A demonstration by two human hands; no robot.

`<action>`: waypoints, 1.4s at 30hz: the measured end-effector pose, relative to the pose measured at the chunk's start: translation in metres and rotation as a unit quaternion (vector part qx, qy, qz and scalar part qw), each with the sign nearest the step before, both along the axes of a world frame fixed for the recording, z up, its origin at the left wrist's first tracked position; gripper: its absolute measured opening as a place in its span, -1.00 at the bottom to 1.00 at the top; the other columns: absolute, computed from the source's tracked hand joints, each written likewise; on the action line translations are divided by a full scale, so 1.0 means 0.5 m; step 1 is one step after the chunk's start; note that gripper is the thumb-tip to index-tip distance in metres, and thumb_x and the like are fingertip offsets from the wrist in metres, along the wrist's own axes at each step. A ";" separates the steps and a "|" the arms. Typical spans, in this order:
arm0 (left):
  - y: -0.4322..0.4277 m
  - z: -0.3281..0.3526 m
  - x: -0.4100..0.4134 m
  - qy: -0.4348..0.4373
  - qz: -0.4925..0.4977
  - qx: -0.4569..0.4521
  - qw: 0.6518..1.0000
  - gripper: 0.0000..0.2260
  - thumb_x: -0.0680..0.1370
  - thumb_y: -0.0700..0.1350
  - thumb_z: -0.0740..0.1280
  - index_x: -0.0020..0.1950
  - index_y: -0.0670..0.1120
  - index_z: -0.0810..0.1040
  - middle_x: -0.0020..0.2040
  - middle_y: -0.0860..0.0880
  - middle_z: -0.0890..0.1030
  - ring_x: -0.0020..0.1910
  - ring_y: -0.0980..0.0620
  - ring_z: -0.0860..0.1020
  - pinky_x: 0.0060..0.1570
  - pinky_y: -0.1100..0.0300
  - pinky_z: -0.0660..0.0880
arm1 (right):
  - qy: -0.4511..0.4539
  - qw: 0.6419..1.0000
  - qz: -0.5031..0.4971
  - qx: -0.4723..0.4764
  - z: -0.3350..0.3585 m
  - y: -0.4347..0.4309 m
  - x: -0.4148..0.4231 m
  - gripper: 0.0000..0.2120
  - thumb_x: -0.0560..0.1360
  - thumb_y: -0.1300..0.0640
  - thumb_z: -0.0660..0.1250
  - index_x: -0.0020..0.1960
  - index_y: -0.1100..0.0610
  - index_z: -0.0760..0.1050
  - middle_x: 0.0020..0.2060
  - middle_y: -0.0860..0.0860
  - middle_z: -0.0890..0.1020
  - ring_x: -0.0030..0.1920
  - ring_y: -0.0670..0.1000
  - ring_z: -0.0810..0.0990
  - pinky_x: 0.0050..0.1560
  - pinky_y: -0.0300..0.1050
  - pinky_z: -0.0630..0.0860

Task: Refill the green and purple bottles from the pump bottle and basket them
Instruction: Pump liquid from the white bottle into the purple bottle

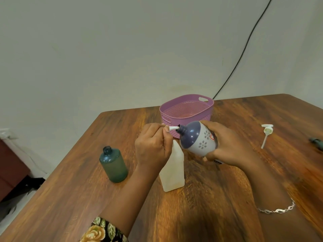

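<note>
The right hand [232, 147] grips the purple bottle [197, 138] tilted so its mouth meets the spout of the pump bottle [172, 172], whose head the left hand [152, 147] clasps; the green bottle [113, 165] stands open left of it, the basket [174, 110] behind.

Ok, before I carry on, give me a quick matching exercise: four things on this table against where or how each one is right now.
Things:
1. green bottle
2. purple bottle
3. pump bottle
4. loose white cap

States:
a. lying on the table, off to the right
b. tilted, held in the right hand
c. upright, uncapped, left of both hands
d. upright, its pump head gripped by the left hand, nozzle at another bottle's mouth

Pairs: 1-c, 2-b, 3-d, 4-a
</note>
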State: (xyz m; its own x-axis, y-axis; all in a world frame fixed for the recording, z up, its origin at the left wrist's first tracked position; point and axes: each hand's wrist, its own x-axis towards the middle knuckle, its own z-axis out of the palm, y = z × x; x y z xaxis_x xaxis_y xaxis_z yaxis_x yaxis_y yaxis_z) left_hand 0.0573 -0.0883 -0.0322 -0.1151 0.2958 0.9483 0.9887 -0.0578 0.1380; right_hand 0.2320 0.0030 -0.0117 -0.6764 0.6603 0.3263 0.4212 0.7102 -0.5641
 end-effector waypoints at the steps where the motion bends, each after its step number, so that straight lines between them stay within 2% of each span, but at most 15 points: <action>1: 0.001 -0.003 -0.004 0.008 0.002 -0.007 1.000 -0.66 0.57 -0.18 0.15 -0.27 -0.29 0.61 -0.34 -0.13 0.59 -0.37 0.01 0.51 -0.25 0.42 0.24 | -0.004 1.000 0.002 0.001 -0.002 0.000 -0.003 -0.16 0.15 0.22 0.56 0.36 0.02 0.32 0.10 -0.06 0.46 0.06 -0.09 0.39 -0.06 -0.14 0.39; 5: 0.003 -0.005 -0.006 0.014 -0.006 -0.020 1.000 -0.59 0.61 -0.14 0.10 -0.29 -0.28 0.59 -0.36 -0.13 0.56 -0.39 0.01 0.49 -0.24 0.43 0.20 | -0.012 1.000 0.002 -0.004 -0.010 -0.004 -0.009 -0.14 0.15 0.20 0.58 0.37 0.01 0.30 0.15 -0.02 0.47 0.09 -0.05 0.42 -0.01 -0.06 0.48; 9: -0.001 0.010 0.003 -0.013 -0.020 -0.015 1.000 -0.71 0.52 -0.21 0.17 -0.25 -0.29 0.62 -0.30 -0.15 0.61 -0.32 -0.01 0.54 -0.25 0.38 0.31 | -0.001 1.000 0.003 -0.001 -0.007 -0.005 -0.006 -0.15 0.14 0.18 0.58 0.36 0.00 0.31 0.15 -0.03 0.48 0.09 -0.05 0.43 -0.02 -0.09 0.45; 14: -0.003 0.011 0.025 -0.001 -0.020 -0.029 0.999 -0.71 0.52 -0.20 0.16 -0.17 -0.30 0.65 -0.19 -0.17 0.66 -0.16 -0.06 0.62 -0.06 0.33 0.41 | 0.002 1.000 0.004 0.008 -0.001 -0.003 0.000 -0.16 0.15 0.18 0.58 0.36 0.01 0.31 0.16 -0.04 0.47 0.07 -0.11 0.39 -0.02 -0.15 0.41; 21: -0.004 -0.018 0.017 -0.012 -0.015 -0.010 1.000 -0.73 0.51 -0.21 0.18 -0.17 -0.29 0.65 -0.21 -0.16 0.66 -0.22 -0.04 0.61 -0.15 0.32 0.42 | -0.004 1.000 0.005 0.011 0.000 -0.007 -0.007 -0.18 0.15 0.21 0.57 0.34 0.01 0.33 0.05 -0.11 0.43 0.05 -0.11 0.39 -0.06 -0.16 0.39; 26: -0.005 -0.020 0.016 -0.023 -0.016 -0.011 1.000 -0.73 0.52 -0.21 0.18 -0.16 -0.28 0.65 -0.21 -0.14 0.65 -0.20 0.00 0.58 -0.16 0.35 0.40 | -0.010 1.000 0.004 0.003 -0.005 -0.012 -0.012 -0.17 0.17 0.18 0.57 0.36 0.00 0.30 0.11 -0.08 0.45 0.08 -0.08 0.41 0.00 -0.10 0.46; 31: -0.004 -0.005 0.018 -0.042 -0.025 -0.005 0.999 -0.70 0.53 -0.19 0.15 -0.13 -0.28 0.65 -0.19 -0.15 0.65 -0.19 -0.02 0.57 -0.16 0.37 0.36 | 0.003 1.000 0.007 -0.002 0.002 -0.010 -0.005 -0.19 0.16 0.23 0.57 0.34 0.02 0.33 0.03 -0.13 0.41 0.05 -0.10 0.40 -0.12 -0.22 0.38; 34: -0.003 -0.007 0.018 -0.038 -0.027 0.007 0.999 -0.71 0.53 -0.21 0.16 -0.14 -0.29 0.65 -0.20 -0.16 0.65 -0.19 -0.01 0.57 -0.16 0.37 0.37 | -0.002 1.000 0.005 -0.005 0.001 -0.006 -0.004 -0.16 0.13 0.23 0.57 0.34 0.02 0.33 0.07 -0.10 0.44 0.06 -0.08 0.40 -0.06 -0.14 0.40; 39: 0.009 -0.023 0.012 -0.033 -0.030 0.015 0.999 -0.58 0.62 -0.13 0.08 -0.24 -0.30 0.62 -0.30 -0.16 0.61 -0.29 0.00 0.54 -0.27 0.33 0.38 | -0.001 1.000 0.007 -0.007 -0.007 -0.004 0.001 -0.18 0.14 0.24 0.57 0.33 0.01 0.34 0.05 -0.10 0.44 0.03 -0.10 0.39 -0.14 -0.21 0.36; 42: 0.010 -0.025 0.015 -0.034 -0.025 0.016 0.999 -0.67 0.56 -0.20 0.14 -0.25 -0.30 0.61 -0.31 -0.17 0.60 -0.30 0.00 0.53 -0.26 0.35 0.35 | 0.002 1.000 0.006 -0.007 -0.010 -0.004 0.003 -0.19 0.15 0.24 0.57 0.33 0.02 0.34 0.05 -0.10 0.44 0.02 -0.11 0.39 -0.15 -0.24 0.35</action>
State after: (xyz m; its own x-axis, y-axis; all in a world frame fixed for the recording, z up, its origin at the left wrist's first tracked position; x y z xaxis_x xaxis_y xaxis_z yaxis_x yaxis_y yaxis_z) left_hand 0.0647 -0.0831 -0.0448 -0.1659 0.2717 0.9480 0.9729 -0.1119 0.2023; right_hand 0.2335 0.0012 -0.0169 -0.6836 0.6561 0.3196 0.4103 0.7076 -0.5753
